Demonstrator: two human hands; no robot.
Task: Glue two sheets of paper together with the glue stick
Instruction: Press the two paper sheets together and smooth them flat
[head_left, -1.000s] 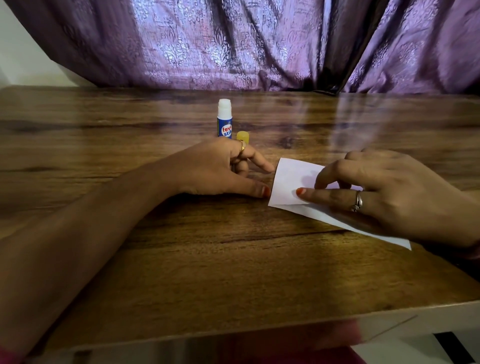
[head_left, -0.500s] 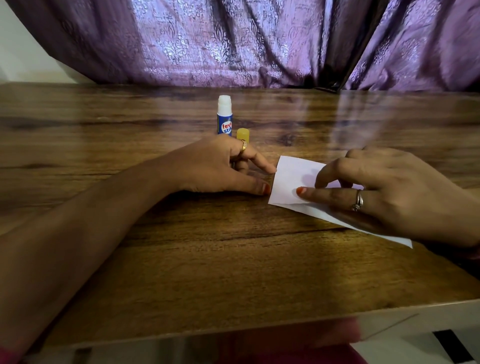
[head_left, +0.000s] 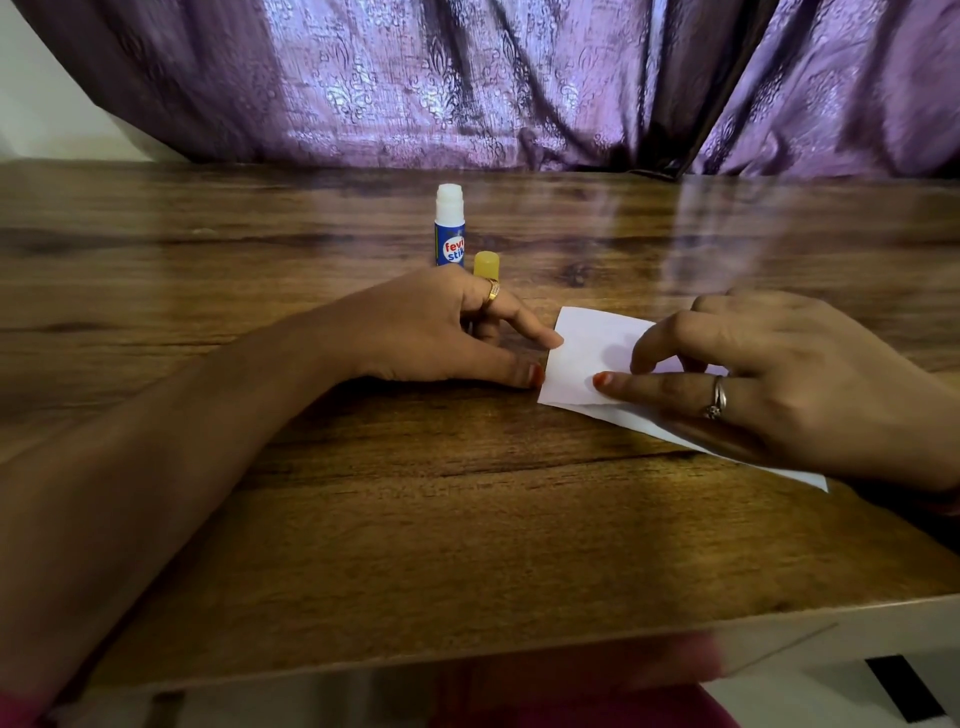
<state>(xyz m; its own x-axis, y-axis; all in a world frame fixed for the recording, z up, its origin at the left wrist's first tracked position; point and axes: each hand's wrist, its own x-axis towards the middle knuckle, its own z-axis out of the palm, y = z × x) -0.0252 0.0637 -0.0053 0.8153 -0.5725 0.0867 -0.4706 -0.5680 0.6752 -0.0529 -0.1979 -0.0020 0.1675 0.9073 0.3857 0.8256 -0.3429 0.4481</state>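
**A:** What were the hands doing?

**B:** The right hand (head_left: 789, 374) lay on the white paper (head_left: 592, 353), at about three o'clock on the table. Its thumb was stretched flat along the near edge, and the forefinger was bent, its tip pressing down on the sheet. It pinched nothing that I could see. The left hand (head_left: 441, 332) rested on the wood just at the paper's nine o'clock side, fingers loosely extended, forefinger and thumb touching the sheet's left edge. It held nothing either. Each hand wore a ring.

**A:** One sheet or two?

**B:** A torn upper edge showed over a lower layer near the thumb, so two layers lay stacked. The far end ran under the right hand toward four o'clock.

**A:** And the glue stick?

**B:** The glue stick (head_left: 450, 228) stood upright at roughly eleven o'clock, beyond the left hand, uncapped, white top over a blue label. Its yellow cap (head_left: 487, 264) stood just beside it, partly hidden behind the knuckles.

**A:** The surface?

**B:** A wooden table (head_left: 415, 519) with dark, streaked grain and a glossy finish that mirrored light toward one o'clock. Its near edge was pale.

**A:** The room?

**B:** A purple patterned curtain (head_left: 467, 83) hung in folds across twelve o'clock, behind the table. A slice of white wall (head_left: 47, 104) showed at ten o'clock.
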